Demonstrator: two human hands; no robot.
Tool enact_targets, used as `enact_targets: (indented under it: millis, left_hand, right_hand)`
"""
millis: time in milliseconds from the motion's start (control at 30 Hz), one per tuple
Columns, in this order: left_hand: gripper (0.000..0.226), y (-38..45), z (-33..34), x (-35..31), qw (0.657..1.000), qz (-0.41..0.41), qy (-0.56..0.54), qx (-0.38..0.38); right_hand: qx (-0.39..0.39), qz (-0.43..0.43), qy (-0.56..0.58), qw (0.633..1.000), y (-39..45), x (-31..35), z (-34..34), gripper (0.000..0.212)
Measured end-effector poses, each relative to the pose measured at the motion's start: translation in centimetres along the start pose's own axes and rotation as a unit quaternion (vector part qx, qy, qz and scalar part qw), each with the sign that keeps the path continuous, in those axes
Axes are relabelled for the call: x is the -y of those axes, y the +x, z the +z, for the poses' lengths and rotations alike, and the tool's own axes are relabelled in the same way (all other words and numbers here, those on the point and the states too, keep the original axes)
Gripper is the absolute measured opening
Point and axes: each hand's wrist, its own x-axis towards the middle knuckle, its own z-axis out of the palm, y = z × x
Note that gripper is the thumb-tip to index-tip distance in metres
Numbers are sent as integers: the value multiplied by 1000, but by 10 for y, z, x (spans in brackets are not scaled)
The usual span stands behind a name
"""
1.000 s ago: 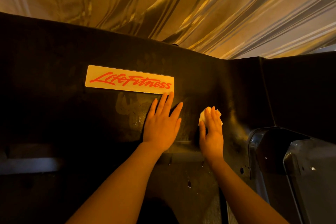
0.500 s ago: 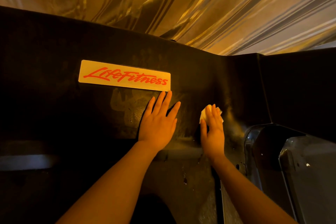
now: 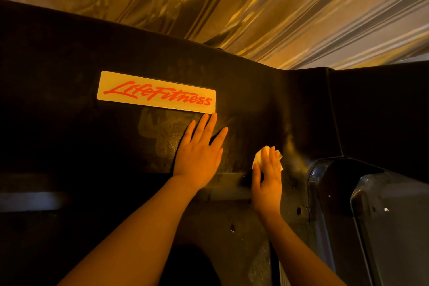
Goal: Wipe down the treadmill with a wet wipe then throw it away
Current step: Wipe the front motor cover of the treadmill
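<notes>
A: Left to right, fast. Label (image 3: 156,92) first, one of them, stuck flat on the black cover (image 3: 69,58) of the treadmill.

B: Then the left hand (image 3: 199,150), fingers straight and spread, palm flat on the cover just under the label's right end. Holding nothing, looks like a brace.

A: Right hand (image 3: 267,176) next?

B: Yes. Fingers straight, pressing the wipe (image 3: 258,155) against the cover, low and near the corner where the panel bends. Not curled round it; the wipe is pinned under the fingers, edges poking out top and sides.

A: Handling?

B: My guess: light, limp, damp, bunches easily. It'll slide on smooth plastic but could slip out from under flat fingers. Better taken by a pinch on a loose edge or balled in the palm for binning.

A: Far right?

B: One grey side rail (image 3: 394,227), glossy, scuffed.

A: Counts?

B: One wipe, one label, one cover, one rail, two hands. No bin in view.
</notes>
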Motion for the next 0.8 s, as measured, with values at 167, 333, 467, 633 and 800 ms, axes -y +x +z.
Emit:
enact_targets:
  millis: [167,333,467,633,800]
  left_hand:
    - [59,0,1,1,1000,2,0,-5]
    - [59,0,3,0,1000,2,3,-9]
    - [59,-1,3,0,1000,3,-3,-24]
    - [59,0,4,0,1000,4,1,-27]
    - [59,0,6,0,999,4,2,-33]
  right_hand:
    - [14,-15,0,1000,7,-3,-8,53]
    - [27,-32,-32,999,41,-8,-15,50]
    - [18,-43,-45,998,55,-9,-15,50]
    - [1,-12,-27,1000,43,-6,-7,50]
    - [-6,3,-11,1000,10,-13,-4,52]
